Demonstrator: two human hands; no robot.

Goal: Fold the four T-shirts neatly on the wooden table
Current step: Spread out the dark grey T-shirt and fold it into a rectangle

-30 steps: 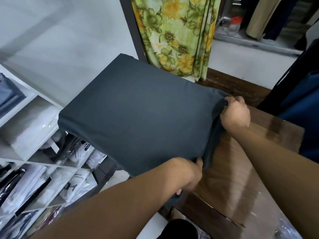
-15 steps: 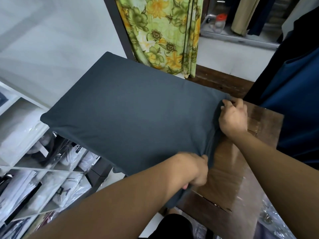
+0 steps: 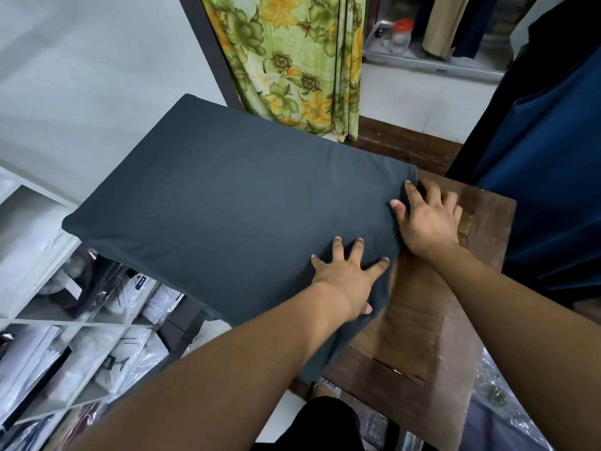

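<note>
A dark grey-blue T-shirt (image 3: 227, 203) lies spread flat over most of the wooden table (image 3: 419, 323), its far and left edges hanging over the table's sides. My left hand (image 3: 348, 271) presses flat on the shirt near its right edge, fingers spread. My right hand (image 3: 426, 219) lies flat at the shirt's right edge, fingertips on the cloth and palm over the bare wood. A strip of the shirt hangs down off the near table edge under my left forearm.
A floral green curtain (image 3: 305, 60) hangs behind the table. Dark blue garments (image 3: 546, 177) hang at the right, close to the table edge. White shelf cubbies (image 3: 65, 320) with bagged clothes stand at lower left. A clear jar (image 3: 401, 35) sits on a far shelf.
Both hands have let go of the shirt's right edge, which they were gripping, and now press open and flat on it. The shirt's right side has settled smooth on the table.
</note>
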